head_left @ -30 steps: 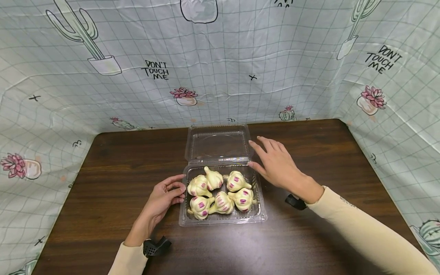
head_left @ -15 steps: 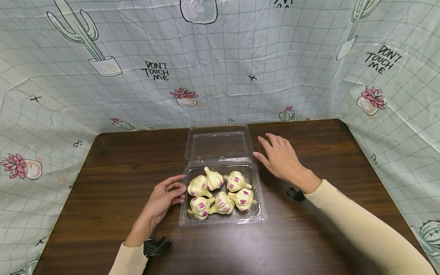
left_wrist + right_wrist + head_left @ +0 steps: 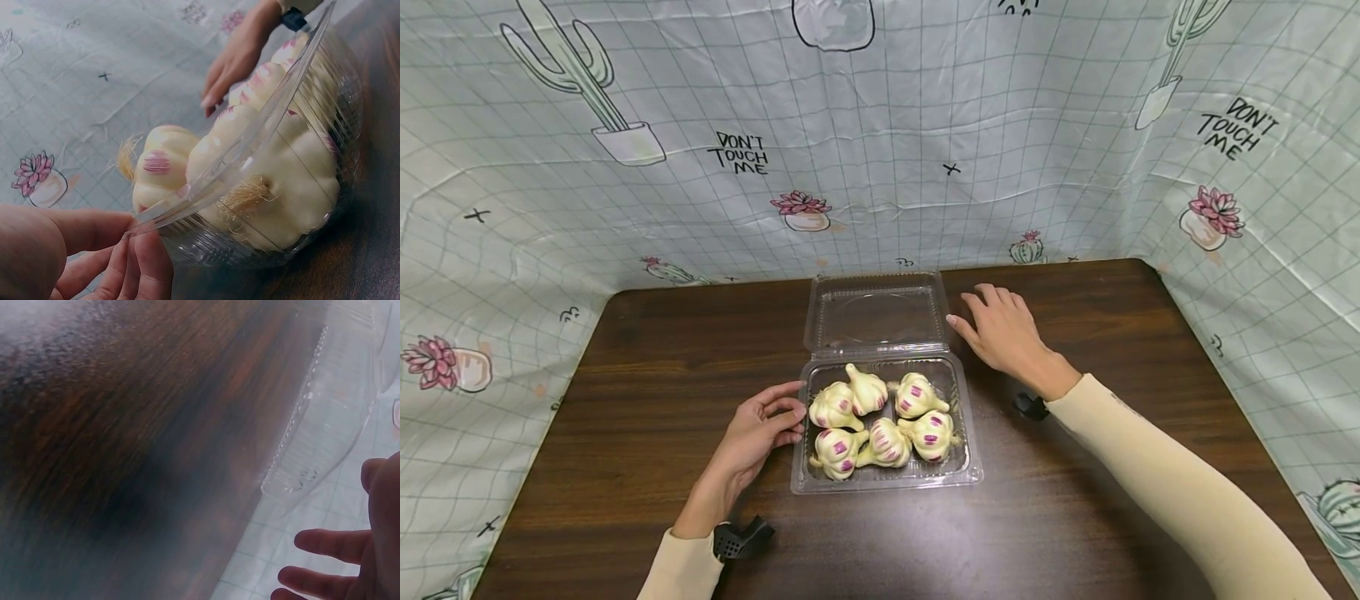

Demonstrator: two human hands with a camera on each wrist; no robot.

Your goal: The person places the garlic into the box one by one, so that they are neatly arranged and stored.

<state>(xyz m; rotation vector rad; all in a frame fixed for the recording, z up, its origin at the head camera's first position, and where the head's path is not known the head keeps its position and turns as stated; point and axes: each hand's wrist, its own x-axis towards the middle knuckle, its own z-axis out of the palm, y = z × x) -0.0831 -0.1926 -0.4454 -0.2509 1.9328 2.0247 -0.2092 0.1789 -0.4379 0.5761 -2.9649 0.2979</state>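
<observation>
Sitting on the tabletop (image 3: 685, 375), the clear container (image 3: 917, 482) held six garlic bulbs (image 3: 887, 443); the left hand (image 3: 760, 425) pinched it by the left edge, while the right hand (image 3: 1003, 329), loosely spread, was just beside the open lid (image 3: 880, 321).

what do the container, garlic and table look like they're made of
Container: thin, clear, glossy plastic; the table shows through its lid. Garlic: smooth, satiny, perhaps moulded plastic or foam, given the painted-looking purple patches. Table: wood or laminate, slightly shiny, with dark streaky grain.
</observation>
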